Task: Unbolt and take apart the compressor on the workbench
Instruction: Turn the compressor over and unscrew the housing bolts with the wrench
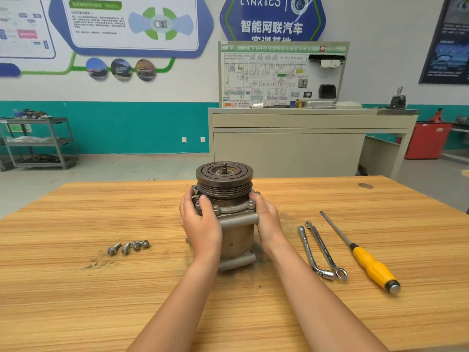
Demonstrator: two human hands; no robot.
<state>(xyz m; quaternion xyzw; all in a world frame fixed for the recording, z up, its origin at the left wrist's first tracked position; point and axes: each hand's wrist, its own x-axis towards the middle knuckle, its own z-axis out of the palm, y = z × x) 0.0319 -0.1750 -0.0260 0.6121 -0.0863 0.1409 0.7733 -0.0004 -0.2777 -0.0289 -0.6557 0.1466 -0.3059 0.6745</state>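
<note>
On the wooden workbench (101, 288) the compressor (236, 232) stands upright, pulley (224, 177) uppermost. The left hand (200, 224) and right hand (266, 219) grasp it from opposite sides just below the pulley. Any separating pull likely runs straight up.

Left hand (200, 224) and right hand (266, 219) cover the flanks of the compressor (237, 237), fingers (188, 200) curling round behind it, tips out of sight. The bolts (129, 247) huddle together, count unclear. Stampings on the wrenches (324, 248) too small to read. The desk (101, 301) runs off three edges; both forearms cut off at the bottom.

compressor (229, 212) mid-workbench (76, 288), 4 bolts (129, 247) left, wrenches (321, 250), screwdriver (360, 252) right
</note>
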